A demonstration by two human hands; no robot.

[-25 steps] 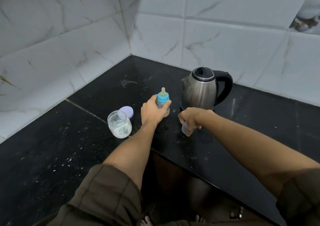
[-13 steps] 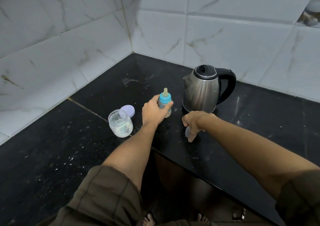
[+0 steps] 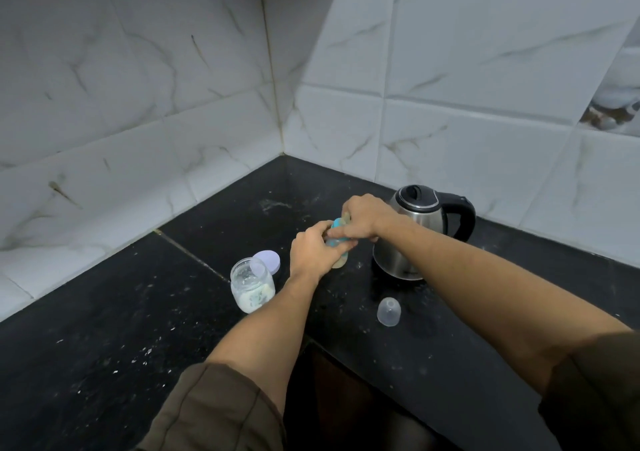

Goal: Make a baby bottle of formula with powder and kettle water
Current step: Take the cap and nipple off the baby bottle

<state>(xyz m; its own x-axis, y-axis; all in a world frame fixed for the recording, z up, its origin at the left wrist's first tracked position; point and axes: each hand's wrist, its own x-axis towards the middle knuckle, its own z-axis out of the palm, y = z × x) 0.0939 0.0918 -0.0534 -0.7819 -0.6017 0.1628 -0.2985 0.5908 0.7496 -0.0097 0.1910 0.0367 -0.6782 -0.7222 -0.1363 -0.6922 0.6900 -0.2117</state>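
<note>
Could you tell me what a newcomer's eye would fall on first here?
At the centre, the left hand grips the baby bottle while the right hand holds its blue collar. A steel kettle stands behind them to the right, a clear cap lies nearer, and an open powder jar sits left.

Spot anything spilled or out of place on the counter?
White specks dot the black counter in front of the powder jar and by the kettle, plus a pale smear near the corner: likely spilled powder. Nothing else stands out.

Home kitchen corner: black stone counter (image 3: 104, 346), marble-look wall tiles (image 3: 173, 87) (steel kettle (image 3: 412, 236) too)
</note>
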